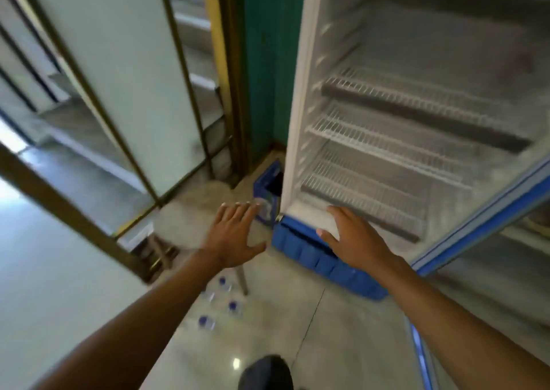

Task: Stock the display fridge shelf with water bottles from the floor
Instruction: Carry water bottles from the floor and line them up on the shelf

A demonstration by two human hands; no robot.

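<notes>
Display fridge (300,107) stands open; its wire shelves (395,139) carry no bottles anywhere in view, so stocking looks not yet begun. Door (488,211) swung out to the right. Left hand (235,235) spread, empty, above the tiled floor (342,330). Right hand (348,235) spread, empty, at the fridge's lower front edge; contact unclear. Water bottles (221,303), four or so with blue caps, stand grouped on the floor beneath the left forearm; all remain to be shelved.
</notes>
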